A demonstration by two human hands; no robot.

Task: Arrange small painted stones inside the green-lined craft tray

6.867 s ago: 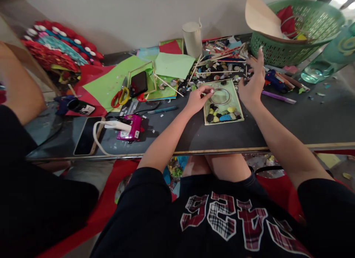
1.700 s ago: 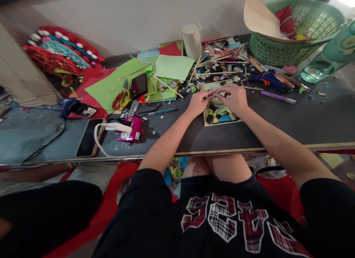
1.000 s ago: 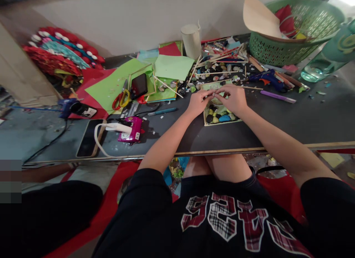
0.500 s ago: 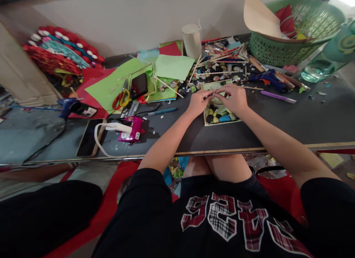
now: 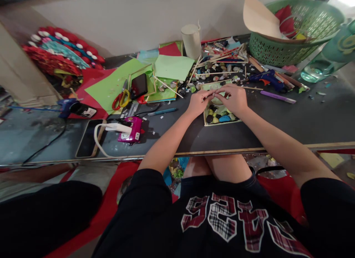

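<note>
A small green tray framed with wooden sticks (image 5: pixel 206 123) lies on the dark table and holds several coloured pebbles (image 5: pixel 220 118). Both hands meet above its far half. My left hand (image 5: pixel 197 102) pinches its fingertips together at the tray's upper left. My right hand (image 5: pixel 235 98) curls over the tray's middle, its fingertips touching those of the left. What they pinch between them is too small to make out. A ring seen earlier in the tray is hidden under the hands.
Loose pebbles and wooden sticks (image 5: pixel 219 67) lie beyond the tray. A blue glue gun (image 5: pixel 264 77), purple pen (image 5: pixel 278 97) and green basket (image 5: pixel 294 32) are at right. Scissors (image 5: pixel 119 97), phones (image 5: pixel 138 85), green paper (image 5: pixel 173 65) and a pink charger (image 5: pixel 130 128) are at left.
My right hand came down from the air near the basket and joined my left over the tray. In the last second both hands have stayed almost still.
</note>
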